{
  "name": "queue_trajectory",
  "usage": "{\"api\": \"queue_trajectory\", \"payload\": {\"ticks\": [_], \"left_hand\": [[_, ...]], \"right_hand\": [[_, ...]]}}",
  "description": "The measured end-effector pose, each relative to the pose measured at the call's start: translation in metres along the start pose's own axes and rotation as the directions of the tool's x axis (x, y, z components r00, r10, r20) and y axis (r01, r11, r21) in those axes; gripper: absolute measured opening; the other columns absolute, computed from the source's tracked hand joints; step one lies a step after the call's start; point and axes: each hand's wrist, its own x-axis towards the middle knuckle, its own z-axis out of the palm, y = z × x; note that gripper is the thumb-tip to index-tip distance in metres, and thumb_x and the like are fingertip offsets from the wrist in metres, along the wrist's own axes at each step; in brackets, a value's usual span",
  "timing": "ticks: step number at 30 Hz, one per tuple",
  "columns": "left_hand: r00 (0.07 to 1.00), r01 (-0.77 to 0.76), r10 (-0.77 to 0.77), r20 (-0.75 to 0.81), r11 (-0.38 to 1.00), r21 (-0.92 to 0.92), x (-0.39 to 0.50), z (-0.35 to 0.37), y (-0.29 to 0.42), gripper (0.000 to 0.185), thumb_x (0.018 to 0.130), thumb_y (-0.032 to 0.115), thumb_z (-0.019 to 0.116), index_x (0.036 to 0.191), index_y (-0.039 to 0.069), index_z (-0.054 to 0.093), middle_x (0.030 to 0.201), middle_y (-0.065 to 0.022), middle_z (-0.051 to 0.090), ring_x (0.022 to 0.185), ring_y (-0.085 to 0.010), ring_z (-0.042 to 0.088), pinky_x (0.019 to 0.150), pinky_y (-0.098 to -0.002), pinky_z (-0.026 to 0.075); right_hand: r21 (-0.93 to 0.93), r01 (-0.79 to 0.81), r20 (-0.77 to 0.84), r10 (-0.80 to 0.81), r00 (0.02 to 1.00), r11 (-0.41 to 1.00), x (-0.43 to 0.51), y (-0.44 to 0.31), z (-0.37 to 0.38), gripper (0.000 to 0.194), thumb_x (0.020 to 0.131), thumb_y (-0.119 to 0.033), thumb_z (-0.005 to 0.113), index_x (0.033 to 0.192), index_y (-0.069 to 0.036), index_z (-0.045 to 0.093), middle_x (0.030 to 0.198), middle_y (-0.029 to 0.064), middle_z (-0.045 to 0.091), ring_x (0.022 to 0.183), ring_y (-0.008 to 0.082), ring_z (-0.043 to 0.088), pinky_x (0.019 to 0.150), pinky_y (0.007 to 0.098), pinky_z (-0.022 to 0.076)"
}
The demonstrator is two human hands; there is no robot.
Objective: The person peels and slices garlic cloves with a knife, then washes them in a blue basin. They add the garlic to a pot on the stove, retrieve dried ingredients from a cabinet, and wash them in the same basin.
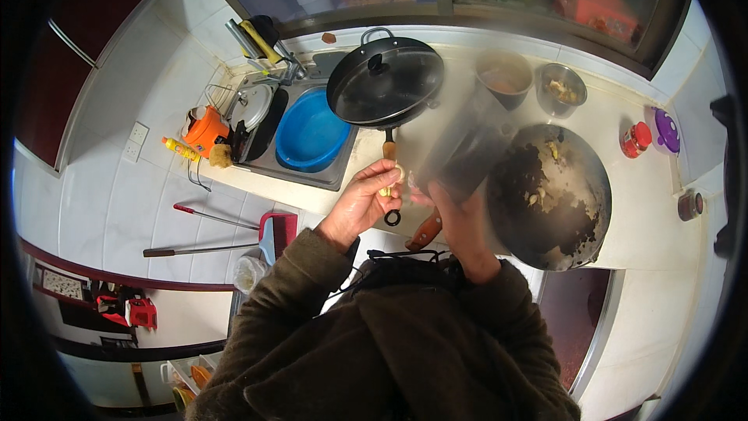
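Note:
My left hand (374,190) pinches pale pieces that look like garlic cloves (399,173) between thumb and fingers, above the handle of a lidded frying pan (385,82). In my right hand (461,210) is a cleaver with a broad dark blade (467,149), blurred by steam. Its riveted wooden handle (425,231) sticks out below the palm. Something small and pale shows at the right fingertips, too blurred to name. Just right of that hand sits a large, worn wok (575,210), with a few pale cloves (534,196) and a yellowish piece (553,151) inside.
Behind the wok stand a steel pot (504,79) and a steel bowl of food (561,90). A red-lidded jar (636,139) is at the right. The sink at left holds a blue basin (312,131). Below it are a dustpan (277,237) and a bin (249,275).

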Motion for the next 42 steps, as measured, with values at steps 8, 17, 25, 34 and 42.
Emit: {"api": "queue_trajectory", "payload": {"ticks": [8, 17, 25, 34, 42], "left_hand": [[1.0, 0.006, -0.006, 0.0, 0.999, 0.039, 0.009, 0.012, -0.004, 0.017, 0.095, 0.009, 0.058, 0.111, 0.004, 0.059, 0.091, -0.0043, 0.063, 0.074, -0.0119, 0.059, 0.06, -0.0247, 0.048], [0.981, -0.182, 0.195, -0.026, 0.95, 0.254, 0.017, 0.018, -0.02, 0.006, 0.094, 0.009, 0.06, 0.097, 0.005, 0.059, 0.081, -0.0044, 0.063, 0.066, -0.0099, 0.056, 0.053, -0.0224, 0.043], [0.873, -0.38, 0.488, 0.018, 0.656, 0.652, 0.014, 0.03, -0.035, 0.014, 0.088, 0.0, 0.066, 0.085, 0.006, 0.053, 0.072, 0.0003, 0.056, 0.058, -0.003, 0.047, 0.052, -0.0196, 0.039], [0.783, -0.462, 0.605, 0.147, 0.407, 0.788, 0.008, 0.03, -0.034, 0.016, 0.085, -0.001, 0.068, 0.082, 0.004, 0.053, 0.077, 0.0024, 0.056, 0.062, -0.0024, 0.044, 0.053, -0.0191, 0.037], [0.85, -0.439, 0.526, 0.037, 0.665, 0.604, 0.003, 0.036, -0.034, 0.017, 0.085, -0.007, 0.064, 0.088, 0.006, 0.053, 0.08, 0.001, 0.057, 0.068, -0.0042, 0.051, 0.059, -0.0197, 0.042]], "right_hand": [[-0.047, 0.05, -0.032, -0.051, 0.998, 0.998, -0.003, -0.007, -0.002, 0.028, 0.097, -0.01, 0.052, 0.115, 0.011, 0.056, 0.1, 0.0198, 0.068, 0.061, 0.0168, 0.067, 0.079, 0.0314, 0.0558], [-0.102, 0.005, -0.082, -0.014, 0.997, 0.995, -0.009, -0.011, -0.006, 0.02, 0.095, -0.005, 0.05, 0.109, 0.007, 0.057, 0.105, 0.0116, 0.062, 0.094, 0.0195, 0.065, 0.083, 0.032, 0.0564], [-0.443, 0.157, -0.053, -0.201, 0.978, 0.883, -0.012, -0.004, -0.006, 0.022, 0.094, -0.01, 0.058, 0.111, 0.005, 0.059, 0.087, 0.0136, 0.07, 0.067, 0.0165, 0.065, 0.059, 0.0283, 0.0471], [-0.65, 0.337, 0.098, -0.364, 0.926, 0.682, -0.019, 0.001, 0.002, 0.027, 0.09, -0.002, 0.054, 0.116, 0.004, 0.055, 0.107, 0.0229, 0.062, 0.095, 0.0366, 0.064, 0.08, 0.0367, 0.0506], [-0.718, 0.475, 0.207, -0.496, 0.843, 0.509, -0.018, 0.007, 0.002, 0.041, 0.07, 0.008, 0.053, 0.112, 0.006, 0.053, 0.121, 0.0233, 0.057, 0.106, 0.0424, 0.057, 0.089, 0.0427, 0.0486]]}}
